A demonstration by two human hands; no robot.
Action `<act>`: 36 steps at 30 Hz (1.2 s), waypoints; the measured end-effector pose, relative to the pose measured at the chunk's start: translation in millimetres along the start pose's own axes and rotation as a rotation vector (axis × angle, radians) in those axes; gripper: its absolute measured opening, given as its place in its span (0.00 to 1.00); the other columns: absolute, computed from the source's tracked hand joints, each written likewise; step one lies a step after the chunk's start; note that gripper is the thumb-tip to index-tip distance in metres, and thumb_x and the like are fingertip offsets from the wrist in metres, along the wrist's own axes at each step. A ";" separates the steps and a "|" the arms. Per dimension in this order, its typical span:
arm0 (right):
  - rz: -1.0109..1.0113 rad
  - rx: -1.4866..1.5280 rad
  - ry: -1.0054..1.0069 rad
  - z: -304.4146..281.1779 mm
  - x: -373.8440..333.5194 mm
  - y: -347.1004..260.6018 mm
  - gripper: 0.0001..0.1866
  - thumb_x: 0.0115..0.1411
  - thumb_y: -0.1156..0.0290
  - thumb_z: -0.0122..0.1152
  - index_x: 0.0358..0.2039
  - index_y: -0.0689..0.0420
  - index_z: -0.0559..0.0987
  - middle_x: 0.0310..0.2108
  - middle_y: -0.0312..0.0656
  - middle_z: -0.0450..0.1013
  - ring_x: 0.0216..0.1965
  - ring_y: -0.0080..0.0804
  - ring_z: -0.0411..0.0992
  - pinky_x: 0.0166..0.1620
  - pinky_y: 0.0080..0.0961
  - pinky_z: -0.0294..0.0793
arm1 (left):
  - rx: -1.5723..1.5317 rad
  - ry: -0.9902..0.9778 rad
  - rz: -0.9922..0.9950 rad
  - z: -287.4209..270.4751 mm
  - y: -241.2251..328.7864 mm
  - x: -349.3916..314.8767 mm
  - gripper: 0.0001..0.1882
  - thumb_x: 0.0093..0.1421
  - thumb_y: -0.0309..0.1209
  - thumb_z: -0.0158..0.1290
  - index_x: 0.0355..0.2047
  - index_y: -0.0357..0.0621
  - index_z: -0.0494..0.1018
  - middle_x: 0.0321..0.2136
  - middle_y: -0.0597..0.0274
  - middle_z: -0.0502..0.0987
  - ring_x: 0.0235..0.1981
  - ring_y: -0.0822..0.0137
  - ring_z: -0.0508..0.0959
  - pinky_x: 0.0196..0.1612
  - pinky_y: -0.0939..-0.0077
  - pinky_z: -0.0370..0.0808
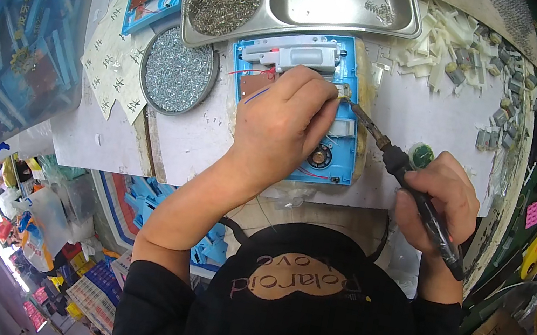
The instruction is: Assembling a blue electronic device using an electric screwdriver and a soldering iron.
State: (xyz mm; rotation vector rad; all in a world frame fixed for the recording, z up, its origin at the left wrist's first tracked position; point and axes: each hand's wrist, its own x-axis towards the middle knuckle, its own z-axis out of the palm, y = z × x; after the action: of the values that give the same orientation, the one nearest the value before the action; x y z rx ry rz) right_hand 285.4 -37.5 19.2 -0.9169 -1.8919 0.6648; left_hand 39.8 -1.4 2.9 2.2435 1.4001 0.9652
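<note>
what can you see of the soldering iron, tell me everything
The soldering iron has a long, dark, glossy handle, apparently plastic, with a wider collar near the front and a slimmer, brownish metal shaft narrowing to the tip. It slants across the picture, tip toward the upper left, butt toward the lower right. The right hand grips its handle. Its tip is at the right side of the open blue housing, near the left hand's fingertips; whether it touches anything is unclear.
</note>
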 end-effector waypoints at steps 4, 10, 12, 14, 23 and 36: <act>-0.058 -0.060 -0.020 -0.2 1.1 -2.4 0.16 0.46 0.81 0.71 0.37 0.59 0.80 0.19 0.37 0.65 0.18 0.34 0.63 0.22 0.28 0.60 | 0.008 -0.003 0.000 -0.3 0.1 -0.3 0.08 0.56 0.21 0.64 0.36 0.41 0.79 0.33 0.57 0.80 0.31 0.58 0.81 0.34 0.70 0.78; -0.059 -0.058 -0.012 -1.3 2.3 -5.9 0.15 0.46 0.81 0.71 0.36 0.59 0.80 0.18 0.37 0.66 0.18 0.34 0.63 0.23 0.28 0.61 | -0.001 0.005 0.003 0.1 -1.0 -0.2 0.07 0.56 0.22 0.64 0.35 0.42 0.79 0.33 0.57 0.79 0.31 0.58 0.81 0.34 0.70 0.78; -0.066 -0.059 -0.001 -2.4 1.7 -4.9 0.15 0.46 0.82 0.71 0.36 0.60 0.80 0.18 0.37 0.66 0.18 0.34 0.63 0.23 0.28 0.61 | -0.001 0.004 0.000 0.0 -1.0 -0.3 0.07 0.56 0.22 0.64 0.35 0.42 0.79 0.33 0.57 0.79 0.31 0.58 0.81 0.34 0.70 0.78; -0.056 -0.056 0.023 -4.9 0.3 -4.2 0.15 0.45 0.82 0.71 0.36 0.60 0.80 0.18 0.37 0.67 0.18 0.34 0.64 0.23 0.27 0.61 | 0.004 0.000 -0.011 -0.1 0.0 -0.5 0.07 0.55 0.22 0.64 0.35 0.42 0.79 0.33 0.57 0.79 0.31 0.58 0.81 0.34 0.70 0.78; -0.035 -0.046 0.057 -12.1 -1.7 -1.0 0.16 0.45 0.82 0.71 0.37 0.62 0.81 0.19 0.39 0.69 0.19 0.34 0.66 0.23 0.27 0.62 | 0.030 0.007 -0.005 -1.0 0.2 -1.4 0.08 0.55 0.22 0.65 0.35 0.41 0.79 0.33 0.57 0.80 0.31 0.58 0.81 0.35 0.70 0.77; -0.045 -0.036 0.068 -12.3 -3.8 3.0 0.16 0.47 0.81 0.72 0.38 0.62 0.81 0.19 0.38 0.68 0.19 0.33 0.65 0.23 0.27 0.61 | 0.021 0.017 0.002 -1.7 2.2 -0.6 0.08 0.54 0.19 0.65 0.35 0.40 0.81 0.32 0.57 0.81 0.32 0.59 0.82 0.35 0.71 0.77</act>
State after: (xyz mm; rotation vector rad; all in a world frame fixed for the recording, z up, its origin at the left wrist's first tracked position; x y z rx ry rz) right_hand 298.6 -37.8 20.7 -0.9065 -1.8640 0.5676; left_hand 39.9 -3.1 5.2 2.2579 1.4220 0.9773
